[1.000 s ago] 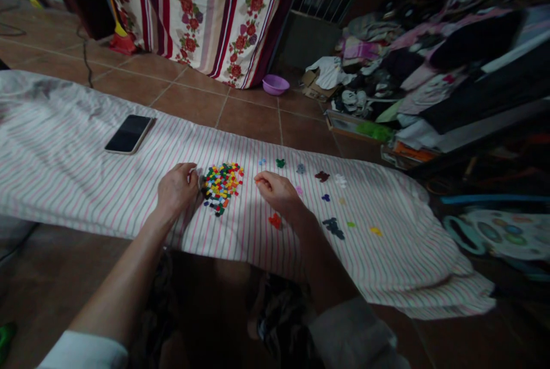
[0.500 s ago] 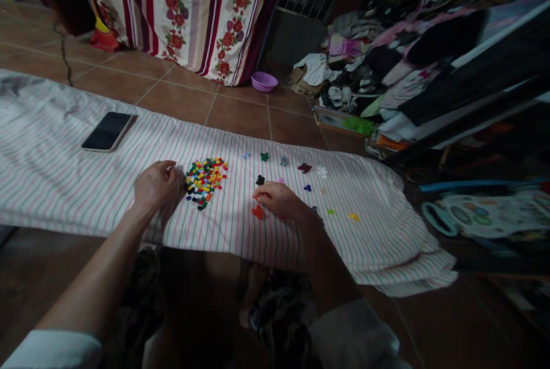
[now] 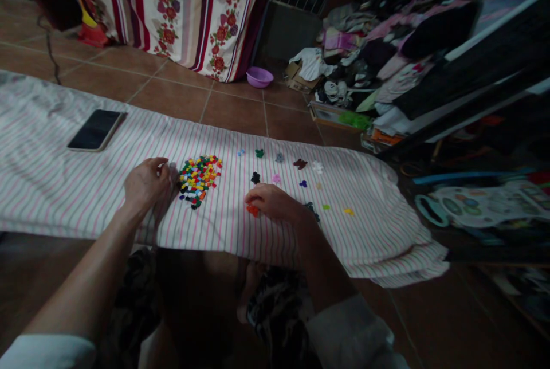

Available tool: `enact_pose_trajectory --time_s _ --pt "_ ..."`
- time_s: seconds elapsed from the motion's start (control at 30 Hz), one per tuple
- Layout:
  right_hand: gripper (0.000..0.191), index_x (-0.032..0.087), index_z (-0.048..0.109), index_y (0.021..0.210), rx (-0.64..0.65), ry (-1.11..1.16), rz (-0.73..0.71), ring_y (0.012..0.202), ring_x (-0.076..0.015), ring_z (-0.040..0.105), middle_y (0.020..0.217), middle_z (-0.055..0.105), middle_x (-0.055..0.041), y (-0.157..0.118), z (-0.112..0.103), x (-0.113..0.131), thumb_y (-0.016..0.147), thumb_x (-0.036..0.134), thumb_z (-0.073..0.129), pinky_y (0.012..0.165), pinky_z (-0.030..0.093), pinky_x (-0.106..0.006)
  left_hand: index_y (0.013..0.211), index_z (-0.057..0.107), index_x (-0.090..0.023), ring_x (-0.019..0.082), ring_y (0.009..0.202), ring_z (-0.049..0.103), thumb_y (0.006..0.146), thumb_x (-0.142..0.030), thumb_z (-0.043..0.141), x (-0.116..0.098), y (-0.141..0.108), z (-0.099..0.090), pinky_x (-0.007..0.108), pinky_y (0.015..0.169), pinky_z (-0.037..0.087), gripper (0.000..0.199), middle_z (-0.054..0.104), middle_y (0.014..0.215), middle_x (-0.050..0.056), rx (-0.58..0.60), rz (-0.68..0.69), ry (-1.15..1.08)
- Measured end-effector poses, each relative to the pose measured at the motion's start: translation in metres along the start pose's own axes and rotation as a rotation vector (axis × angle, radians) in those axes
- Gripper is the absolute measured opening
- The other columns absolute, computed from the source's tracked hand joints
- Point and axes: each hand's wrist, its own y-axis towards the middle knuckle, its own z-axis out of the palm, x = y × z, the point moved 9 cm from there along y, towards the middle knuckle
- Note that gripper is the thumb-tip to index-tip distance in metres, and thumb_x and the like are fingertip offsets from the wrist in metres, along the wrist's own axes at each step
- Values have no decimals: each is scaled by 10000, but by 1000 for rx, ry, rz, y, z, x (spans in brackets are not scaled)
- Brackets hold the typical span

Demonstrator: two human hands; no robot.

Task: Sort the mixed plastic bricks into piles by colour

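Observation:
A mixed heap of small coloured pieces (image 3: 200, 177) lies on the striped cloth (image 3: 223, 223). At its left edge rests my left hand (image 3: 147, 183), fingers curled together; what they hold, if anything, is too small to name. Over the orange pieces (image 3: 252, 210) is my right hand (image 3: 271, 201), its fingers closed and their tips hiding whatever is between them. Small single-colour groups lie around and beyond it: black (image 3: 255, 177), pink (image 3: 276, 179), green (image 3: 259, 153), grey (image 3: 279, 157), dark red (image 3: 300, 164), white (image 3: 317, 167), blue (image 3: 303, 184) and yellow (image 3: 349, 212).
A phone (image 3: 97, 129) lies on the cloth at the left. Beyond the cloth are a purple basin (image 3: 259, 77), a floral curtain (image 3: 193, 8) and a red dustpan (image 3: 93, 35). Piled clothes (image 3: 378, 48) and a light plastic toy (image 3: 476, 207) are at the right.
The whole view has shifted slightly, moving things left and a little up. My right hand has come down over the orange pieces, where an orange piece showed at its fingertips before. My left hand stays beside the heap.

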Motion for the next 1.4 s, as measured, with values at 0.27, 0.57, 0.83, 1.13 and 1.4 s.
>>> enact_pose_trajectory --time_s 0.27,0.57,0.83,1.13,1.4 --pt "354 173 677 1082 135 -26 85 907 -179 559 1030 603 -67 -13 -1 2 733 137 628 771 417 -259 1187 654 -177 294 1033 648 885 -386 379 6 2 2 378 828 493 458 694 1137 123 10 7 -8" --pt "342 157 621 1031 104 -50 129 915 -173 539 1033 584 -77 -11 6 6 703 63 595 772 404 -249 1169 666 -192 276 985 659 878 -400 393 10 3 2 374 812 507 450 711 1067 122 -12 0 -12" --pt "273 150 633 988 86 -65 123 914 -167 534 1028 580 -79 -8 5 10 735 64 579 752 394 -242 1179 657 -186 283 1011 655 879 -402 378 12 3 3 383 832 498 464 705 1093 127 2 -2 -18" --pt "217 155 638 962 116 -64 100 888 -164 535 989 591 -69 -8 0 16 760 99 581 760 393 -251 1175 662 -195 273 1013 654 877 -404 378 11 2 1 371 837 496 462 711 1073 120 -8 -11 -22" --pt "117 171 645 898 116 -30 38 908 -174 560 957 641 -54 -4 0 13 803 163 578 783 395 -265 1154 674 -196 273 997 653 868 -395 386 10 2 -1 377 832 495 452 711 1080 126 -25 8 -38"
